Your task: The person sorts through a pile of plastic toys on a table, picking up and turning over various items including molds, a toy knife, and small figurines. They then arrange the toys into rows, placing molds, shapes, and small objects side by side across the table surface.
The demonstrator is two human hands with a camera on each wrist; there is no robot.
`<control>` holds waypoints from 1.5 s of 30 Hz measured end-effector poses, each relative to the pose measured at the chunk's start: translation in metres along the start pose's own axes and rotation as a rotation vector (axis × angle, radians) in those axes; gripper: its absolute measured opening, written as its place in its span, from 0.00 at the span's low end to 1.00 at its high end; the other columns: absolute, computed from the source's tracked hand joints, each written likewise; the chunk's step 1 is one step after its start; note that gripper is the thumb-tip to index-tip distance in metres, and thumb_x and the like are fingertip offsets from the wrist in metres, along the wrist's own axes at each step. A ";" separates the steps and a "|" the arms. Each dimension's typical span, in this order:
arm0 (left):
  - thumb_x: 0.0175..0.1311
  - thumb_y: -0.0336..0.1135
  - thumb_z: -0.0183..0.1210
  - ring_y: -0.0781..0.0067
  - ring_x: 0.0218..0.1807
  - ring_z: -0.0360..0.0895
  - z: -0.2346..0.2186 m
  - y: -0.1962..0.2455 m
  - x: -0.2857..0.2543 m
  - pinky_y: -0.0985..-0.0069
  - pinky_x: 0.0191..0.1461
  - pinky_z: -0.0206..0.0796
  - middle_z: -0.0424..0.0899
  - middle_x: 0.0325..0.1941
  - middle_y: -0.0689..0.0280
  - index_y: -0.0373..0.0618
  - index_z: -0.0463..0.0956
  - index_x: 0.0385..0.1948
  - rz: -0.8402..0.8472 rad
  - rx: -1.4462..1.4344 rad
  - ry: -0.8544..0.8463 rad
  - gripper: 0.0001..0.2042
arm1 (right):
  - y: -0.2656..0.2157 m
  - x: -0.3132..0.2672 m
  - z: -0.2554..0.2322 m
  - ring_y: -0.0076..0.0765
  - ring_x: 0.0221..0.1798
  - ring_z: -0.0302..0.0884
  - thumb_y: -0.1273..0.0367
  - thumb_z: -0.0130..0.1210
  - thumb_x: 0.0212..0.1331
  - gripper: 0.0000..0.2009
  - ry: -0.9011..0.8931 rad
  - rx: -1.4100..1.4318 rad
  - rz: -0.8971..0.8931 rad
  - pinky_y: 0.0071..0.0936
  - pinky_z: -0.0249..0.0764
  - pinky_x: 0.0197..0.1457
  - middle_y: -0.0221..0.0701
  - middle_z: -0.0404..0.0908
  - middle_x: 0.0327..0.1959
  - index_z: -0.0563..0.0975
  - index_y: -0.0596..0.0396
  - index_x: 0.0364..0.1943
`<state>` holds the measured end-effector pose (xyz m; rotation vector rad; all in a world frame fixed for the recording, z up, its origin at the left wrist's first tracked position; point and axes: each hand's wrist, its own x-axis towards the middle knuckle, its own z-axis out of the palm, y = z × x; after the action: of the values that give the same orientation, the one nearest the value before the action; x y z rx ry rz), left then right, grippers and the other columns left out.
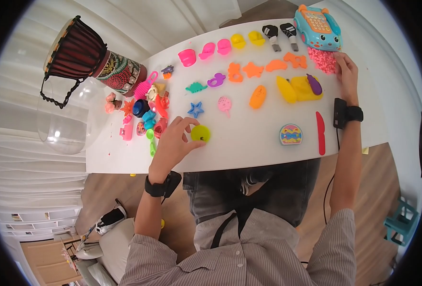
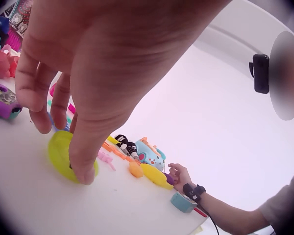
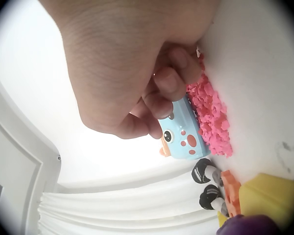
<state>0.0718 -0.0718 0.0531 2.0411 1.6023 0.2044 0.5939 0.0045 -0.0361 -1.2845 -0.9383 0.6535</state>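
Observation:
A round yellow-green disc (image 1: 201, 134) (image 2: 60, 152) with a small dark mark is at the table's near side, left of the middle. My left hand (image 1: 173, 143) (image 2: 90, 73) grips its edge between thumb and fingers; the thumb lies over its face in the left wrist view. By the far right corner, my right hand (image 1: 347, 78) (image 3: 122, 73) is beside pink crumbly pieces (image 1: 321, 60) (image 3: 210, 117) and the blue toy phone (image 1: 318, 31) (image 3: 181, 139). Its fingers are loosely curled, with nothing visible in them.
Orange shapes (image 1: 253, 70), a yellow piece (image 1: 287, 89), a blue star (image 1: 195, 109) and a pink lollipop shape (image 1: 224, 104) lie farther in. A round patterned tin (image 1: 291, 135) and a red knife (image 1: 321, 133) are nearer. A drum (image 1: 118, 71) and several small toys stand left.

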 end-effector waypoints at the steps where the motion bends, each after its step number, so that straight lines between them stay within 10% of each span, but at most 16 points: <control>1: 0.53 0.34 0.77 0.73 0.35 0.76 0.000 -0.002 -0.001 0.72 0.42 0.73 0.77 0.44 0.66 0.49 0.81 0.55 0.007 -0.005 0.021 0.25 | 0.001 0.000 0.000 0.09 0.23 0.54 0.62 0.59 0.73 0.10 -0.002 0.000 0.001 0.17 0.44 0.25 0.12 0.67 0.23 0.85 0.52 0.44; 15: 0.65 0.44 0.69 0.64 0.35 0.80 0.067 0.060 0.003 0.69 0.41 0.74 0.78 0.39 0.63 0.57 0.77 0.64 0.330 -0.030 -0.007 0.24 | 0.006 0.002 -0.004 0.10 0.22 0.55 0.64 0.59 0.72 0.09 0.006 0.016 -0.032 0.17 0.46 0.24 0.14 0.67 0.21 0.86 0.52 0.44; 28: 0.63 0.48 0.71 0.62 0.39 0.83 0.102 0.091 0.011 0.65 0.42 0.75 0.79 0.36 0.62 0.51 0.75 0.60 0.287 -0.068 0.020 0.26 | -0.003 -0.003 0.002 0.10 0.23 0.54 0.64 0.58 0.72 0.10 0.033 0.011 0.005 0.18 0.45 0.25 0.13 0.66 0.21 0.86 0.54 0.42; 36: 0.62 0.51 0.71 0.54 0.43 0.84 0.103 0.114 0.007 0.59 0.45 0.77 0.70 0.57 0.59 0.52 0.73 0.63 0.297 -0.011 0.033 0.30 | 0.001 0.000 -0.002 0.09 0.22 0.53 0.63 0.59 0.73 0.10 -0.026 -0.003 -0.016 0.17 0.43 0.24 0.13 0.65 0.23 0.85 0.53 0.44; 45: 0.64 0.48 0.70 0.55 0.42 0.84 0.114 0.126 0.015 0.59 0.45 0.79 0.67 0.57 0.58 0.54 0.72 0.63 0.253 -0.030 0.016 0.28 | 0.001 -0.002 -0.001 0.10 0.23 0.57 0.64 0.58 0.73 0.10 -0.007 0.015 -0.051 0.16 0.46 0.25 0.13 0.69 0.23 0.85 0.54 0.44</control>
<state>0.2334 -0.1130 0.0160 2.2198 1.3384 0.3341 0.5938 0.0027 -0.0372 -1.2418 -0.9676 0.6246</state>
